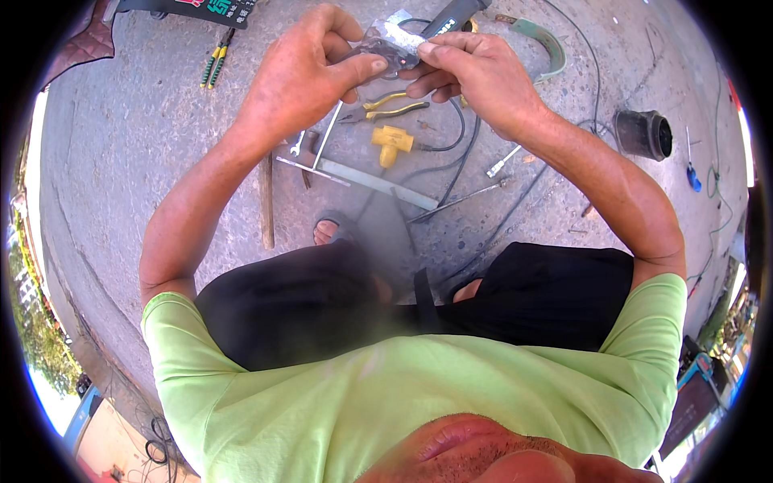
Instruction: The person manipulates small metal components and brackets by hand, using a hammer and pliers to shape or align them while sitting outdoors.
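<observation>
My left hand (pixel 310 80) and my right hand (pixel 475 76) both grip a small crinkled packet (pixel 393 50), partly silvery and partly clear or dark, at the top centre. Just behind it lies a dark cylindrical power tool (pixel 456 16) with a cord. A curved green metal piece (pixel 538 44) is beside my right hand. Below my hands are yellow-handled pliers (pixel 397 109), a yellow socket block (pixel 393 141) on a cable and a T-shaped metal frame (pixel 378 182).
On the concrete ground (pixel 121 185) lie green-yellow pliers (pixel 217 58), a wrench (pixel 296 143), a wooden handle (pixel 266 201), metal rods (pixel 451 201), a blue screwdriver (pixel 692 173) and trailing cables. A black can (pixel 636 133) is at right. My sandalled foot (pixel 330 229) is below centre.
</observation>
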{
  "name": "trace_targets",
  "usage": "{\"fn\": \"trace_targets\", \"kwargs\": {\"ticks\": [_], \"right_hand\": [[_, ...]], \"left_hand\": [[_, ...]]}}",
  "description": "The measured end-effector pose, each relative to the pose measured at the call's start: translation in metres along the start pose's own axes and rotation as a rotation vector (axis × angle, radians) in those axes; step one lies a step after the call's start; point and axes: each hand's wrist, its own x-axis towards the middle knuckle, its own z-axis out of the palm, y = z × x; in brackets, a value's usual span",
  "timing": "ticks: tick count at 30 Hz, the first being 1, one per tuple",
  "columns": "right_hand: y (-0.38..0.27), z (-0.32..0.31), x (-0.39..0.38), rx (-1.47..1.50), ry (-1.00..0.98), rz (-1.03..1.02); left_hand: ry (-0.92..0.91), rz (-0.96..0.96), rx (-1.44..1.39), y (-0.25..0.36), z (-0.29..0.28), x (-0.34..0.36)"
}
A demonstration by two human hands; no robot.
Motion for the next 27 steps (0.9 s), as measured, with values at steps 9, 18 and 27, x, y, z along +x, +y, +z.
{"fn": "trace_targets", "kwargs": {"ticks": [9,18,27], "right_hand": [[0.007,0.000,-0.001,-0.029,0.000,-0.042],[0.008,0.002,0.002,-0.069,-0.046,-0.020],[0.018,-0.007,0.009,-0.048,-0.136,-0.156]], "left_hand": [[-0.039,-0.051,-0.049,0.003,0.003,0.001],[-0.040,-0.022,-0.003,-0.011,0.004,0.004],[-0.003,0.096,-0.015,-0.019,0.006,0.002]]}}
